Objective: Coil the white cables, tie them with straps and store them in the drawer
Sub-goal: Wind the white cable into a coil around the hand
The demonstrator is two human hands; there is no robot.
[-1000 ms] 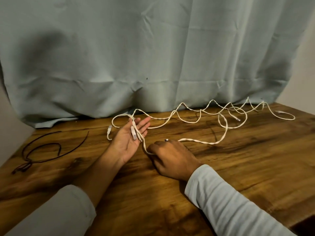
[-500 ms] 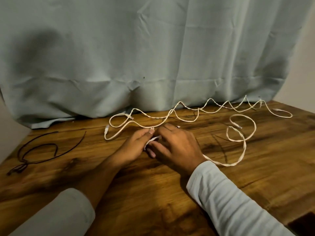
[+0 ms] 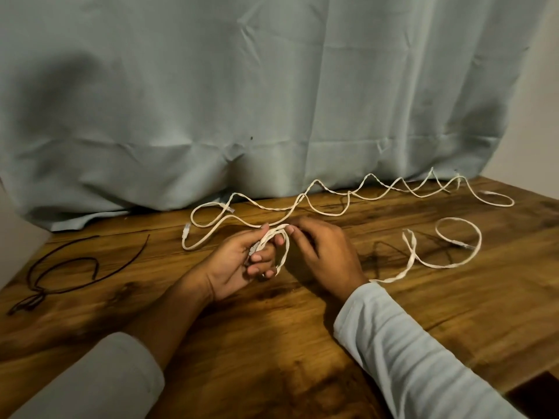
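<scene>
White cables lie strewn over a wooden table seen from a head-worn camera looking down at two hands. One flat white cable is being worked at the centre: the left hand, palm turned up, has its grip closed on a small first loop of that cable, thumb and fingers pinching it with a connector end tucked inside. The right hand, just right of it and touching the loop at the fingertips, guides the cable; whether it pinches the cable or only rests on it cannot be told. From under the right wrist the same cable trails right across the table into a loose twisted ring. Farther back, a second wavy white run stretches along the foot of a pale blue curtain. At the far left lies a thin dark cord, possibly a strap. No drawer is in view. Coiling looks barely begun. The likely trouble: the twisted ring on the right could tighten into a kink or knot as it is drawn in, and the small loop could spring open if the left grip loosens, since flat cable resists bending.
</scene>
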